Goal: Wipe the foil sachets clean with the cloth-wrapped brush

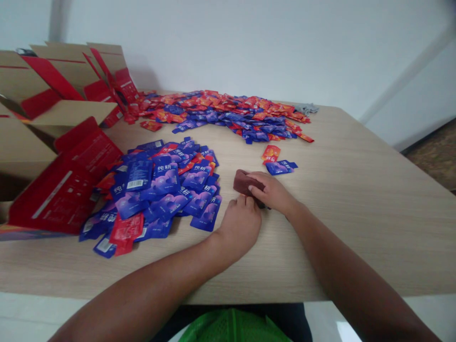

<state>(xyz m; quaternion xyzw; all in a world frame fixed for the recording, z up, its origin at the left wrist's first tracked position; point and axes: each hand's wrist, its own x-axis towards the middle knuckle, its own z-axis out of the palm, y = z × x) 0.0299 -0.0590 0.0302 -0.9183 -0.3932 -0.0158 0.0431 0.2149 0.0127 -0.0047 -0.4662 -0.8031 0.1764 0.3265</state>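
Note:
My right hand (272,190) is closed around a folded brown cloth (242,181), thumb on top. Against the cloth's near edge, my left hand (242,221) has its fingers curled in a pinch. A thin reddish-orange edge shows between that hand and the cloth, but what the fingers hold is hidden. Just beyond the hands lie a red-orange sachet (270,153) and a purple-blue sachet (283,167), overlapping at the edge. To the left is a loose heap of mostly purple-blue sachets (166,178), with some red ones mixed in.
A long pile of red and purple sachets (228,114) runs along the wall at the back of the wooden table (356,204). Open red and brown cardboard boxes (67,183) crowd the left side, flaps up. A grey crumpled item (307,109) rests at the pile's right end.

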